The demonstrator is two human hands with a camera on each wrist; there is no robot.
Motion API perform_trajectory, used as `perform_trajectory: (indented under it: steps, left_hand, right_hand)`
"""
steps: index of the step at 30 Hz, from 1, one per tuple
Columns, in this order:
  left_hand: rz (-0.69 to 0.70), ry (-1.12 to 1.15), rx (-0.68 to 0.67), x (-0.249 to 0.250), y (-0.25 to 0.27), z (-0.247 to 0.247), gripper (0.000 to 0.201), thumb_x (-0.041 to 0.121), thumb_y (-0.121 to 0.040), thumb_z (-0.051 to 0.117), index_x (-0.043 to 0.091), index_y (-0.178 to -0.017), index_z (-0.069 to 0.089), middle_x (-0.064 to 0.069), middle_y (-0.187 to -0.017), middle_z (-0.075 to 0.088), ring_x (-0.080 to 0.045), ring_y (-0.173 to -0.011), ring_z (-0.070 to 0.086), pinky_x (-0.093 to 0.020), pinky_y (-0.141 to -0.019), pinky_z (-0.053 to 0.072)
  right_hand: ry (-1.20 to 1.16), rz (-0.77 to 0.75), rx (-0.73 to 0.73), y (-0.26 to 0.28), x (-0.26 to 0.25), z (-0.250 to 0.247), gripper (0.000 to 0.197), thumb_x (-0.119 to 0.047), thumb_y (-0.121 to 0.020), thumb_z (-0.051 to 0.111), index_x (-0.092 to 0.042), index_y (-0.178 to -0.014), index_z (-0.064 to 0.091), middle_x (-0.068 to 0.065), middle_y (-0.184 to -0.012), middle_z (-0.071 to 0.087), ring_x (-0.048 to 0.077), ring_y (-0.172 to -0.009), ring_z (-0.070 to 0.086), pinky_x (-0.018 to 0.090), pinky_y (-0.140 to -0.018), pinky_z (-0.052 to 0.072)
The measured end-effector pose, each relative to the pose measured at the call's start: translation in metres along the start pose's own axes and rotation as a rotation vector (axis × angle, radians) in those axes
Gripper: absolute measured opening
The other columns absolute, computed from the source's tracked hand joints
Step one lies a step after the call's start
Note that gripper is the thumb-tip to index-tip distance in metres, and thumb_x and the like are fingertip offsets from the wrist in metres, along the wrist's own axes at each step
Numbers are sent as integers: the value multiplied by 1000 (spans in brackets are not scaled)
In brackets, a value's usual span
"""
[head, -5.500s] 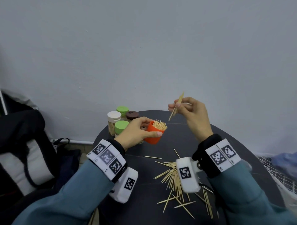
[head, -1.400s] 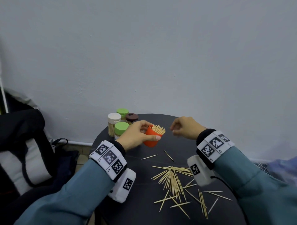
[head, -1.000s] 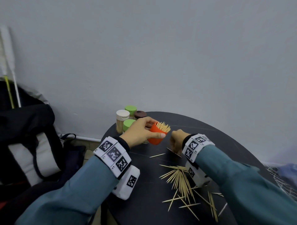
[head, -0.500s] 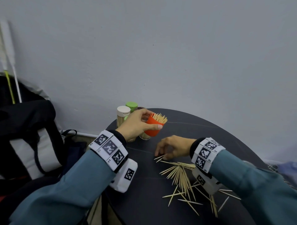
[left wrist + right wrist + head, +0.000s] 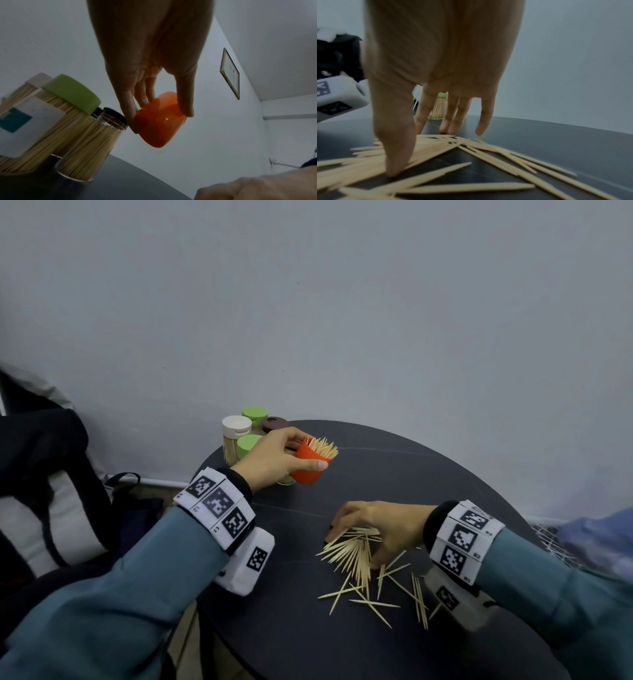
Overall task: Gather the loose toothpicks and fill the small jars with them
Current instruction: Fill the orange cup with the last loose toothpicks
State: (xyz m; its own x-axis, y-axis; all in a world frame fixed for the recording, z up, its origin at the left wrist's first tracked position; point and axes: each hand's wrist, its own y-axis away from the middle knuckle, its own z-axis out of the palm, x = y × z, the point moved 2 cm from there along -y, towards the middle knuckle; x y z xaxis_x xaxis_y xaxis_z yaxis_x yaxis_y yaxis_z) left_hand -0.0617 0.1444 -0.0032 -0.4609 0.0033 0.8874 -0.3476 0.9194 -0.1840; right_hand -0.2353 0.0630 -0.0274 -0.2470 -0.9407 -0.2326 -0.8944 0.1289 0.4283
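Lying fanned across the round black table (image 5: 394, 481), loose pale wooden toothpicks (image 5: 356, 553) sit under the right hand (image 5: 380, 525), its fingers spread and straight, thumb (image 5: 397, 155) pressing the pile. Farther back, the left hand (image 5: 274, 460) grips a small orange plastic jar (image 5: 310, 465), tilted and bristling with toothpicks, above the tabletop. Behind it stand capped jars (image 5: 236, 436) packed with toothpicks; a teal-and-white label (image 5: 25, 121) is unreadable.
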Motion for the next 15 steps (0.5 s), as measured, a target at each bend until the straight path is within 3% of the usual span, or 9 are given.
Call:
perform_trajectory:
  steps: [5,8,11,15]
  left_hand:
    - [3,-21,-3,-1,-1,1,52,21,-78,74,12,-124,53,4,-109,52,-8,-102,47,-7,-67,37]
    - [-1,-20,-4,-2,-1,2,52,21,-77,75,12,-123,53,4,-109,53,-8,-102,48,-13,-75,39]
    - [-5,-26,-3,-2,-2,2,52,21,-77,75,12,-124,53,5,-109,52,-9,-102,48,-21,-82,39]
    - [4,-13,-2,-3,-2,1,48,21,-78,75,13,-121,54,6,-106,53,-7,-100,48,-10,-68,39]
  right_hand:
    - [-11,-7,131,-1,-1,2,43,-19,-77,75,-19,-118,62,-1,-112,51,10,-104,49,15,-88,34]
    - [-27,3,154,-5,-2,3,31,-19,-79,72,-16,-109,65,-7,-100,51,5,-92,49,20,-84,41]
    - [-10,34,147,-9,-6,2,24,-18,-85,67,-12,-107,62,0,-101,59,7,-88,53,26,-84,47]
    - [116,113,119,-17,-9,1,23,-20,-91,57,-8,-112,58,6,-112,58,17,-95,54,27,-81,43]
